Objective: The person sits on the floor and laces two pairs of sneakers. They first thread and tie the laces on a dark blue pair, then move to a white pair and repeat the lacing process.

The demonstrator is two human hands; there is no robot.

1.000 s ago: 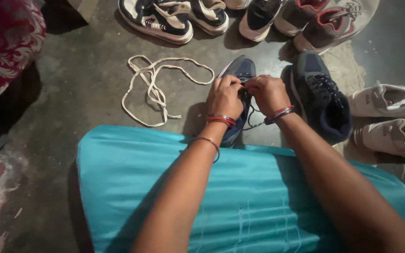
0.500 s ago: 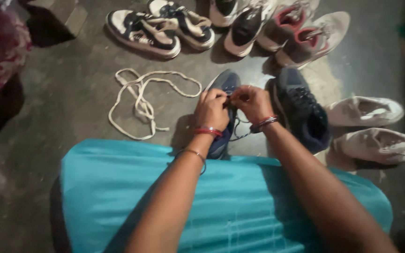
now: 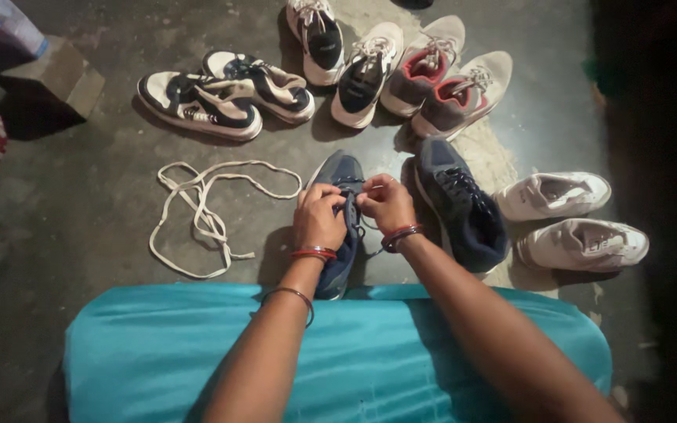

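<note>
Between loose lace and second navy shoe: both hands grip navy shoe.

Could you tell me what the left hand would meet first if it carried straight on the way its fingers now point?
The left hand rests on the dark blue shoe, fingers pointing toward its toe. Beyond that lies bare floor, then probably the black-and-white shoe, though depth is unclear.

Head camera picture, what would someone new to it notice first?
First, the left hand and right hand meeting over a dark blue shoe on the floor, pinching its lace just above a teal cloth across the lap. Next, a loose pale shoelace lies coiled to the left, and its mate, a second dark blue shoe, sits to the right, with more shoes fanned around.
</note>
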